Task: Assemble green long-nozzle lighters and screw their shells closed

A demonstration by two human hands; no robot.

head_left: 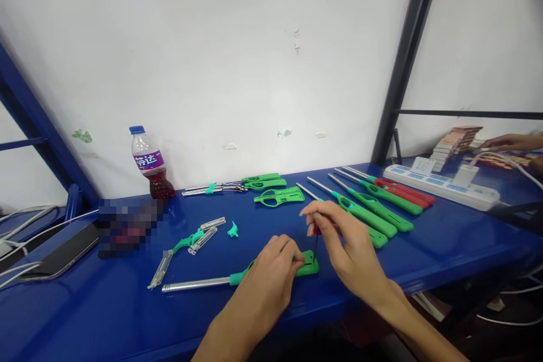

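Note:
A green long-nose lighter (309,269) lies flat near the table's front edge, its silver tube pointing left. My left hand (269,271) is closed on its handle and covers the middle. My right hand (350,246) pinches a small screwdriver (316,244) with a red handle, held upright; its shaft reaches down to the handle's right end. Left of my hands are clear fuel tanks (205,238), a teal trigger part (233,230) and another teal piece (185,241). Green half shells (280,196) and metal tubes (201,189) lie farther back.
Several green lighters (367,218) and red ones (409,192) lie in a row at the right, beside a white power strip (441,184). A drink bottle (149,164) and a phone (63,251) are at the left. Another person's hand (509,142) shows at far right.

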